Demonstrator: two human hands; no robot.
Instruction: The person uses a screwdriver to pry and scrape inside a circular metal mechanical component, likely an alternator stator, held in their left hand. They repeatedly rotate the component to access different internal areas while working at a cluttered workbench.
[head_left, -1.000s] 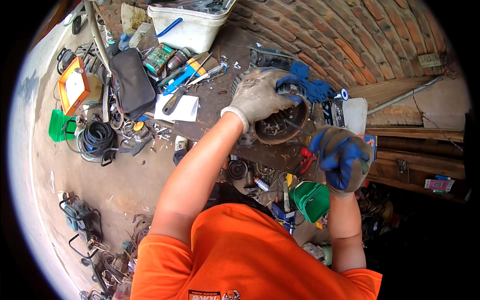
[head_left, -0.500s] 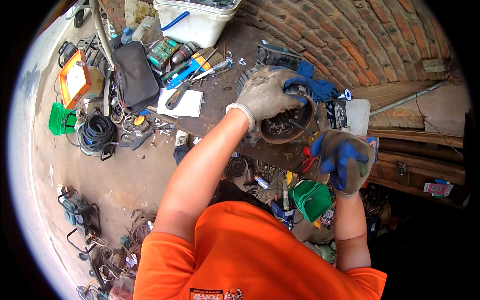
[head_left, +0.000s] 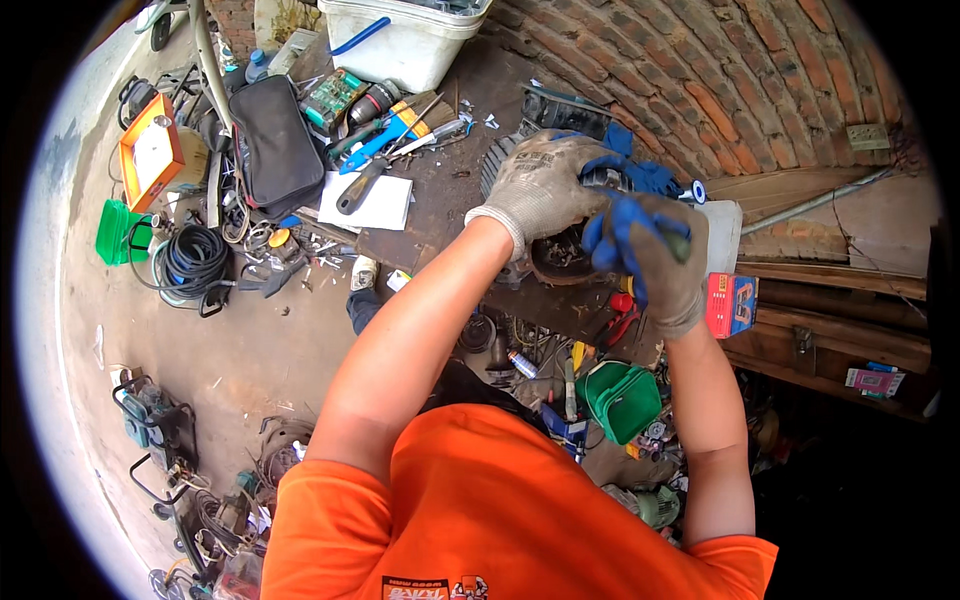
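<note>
A motor with a ribbed body and a round, rusty open end (head_left: 560, 264) lies on the dark workbench. My left hand (head_left: 545, 182), in a grey glove with blue coating, is closed over its upper edge. Close beside it, my right hand (head_left: 655, 255), gloved the same way, is curled round a screwdriver whose green handle end (head_left: 679, 245) shows at the palm. The screwdriver's shaft and tip are hidden behind the glove. Both hands cover much of the motor's opening.
A white bucket (head_left: 400, 50) stands at the back. Left of the motor are a flat-bladed tool (head_left: 362, 187) on white paper, a drill (head_left: 375, 102) and a black bag (head_left: 277, 145). Red-handled pliers (head_left: 620, 325) lie near the front edge. A brick wall (head_left: 700, 80) bounds the bench behind.
My right hand has moved up and left, toward the motor's opening, with the screwdriver. It now hides the shaft and uncovers a red and blue box. My left hand stays on the motor.
</note>
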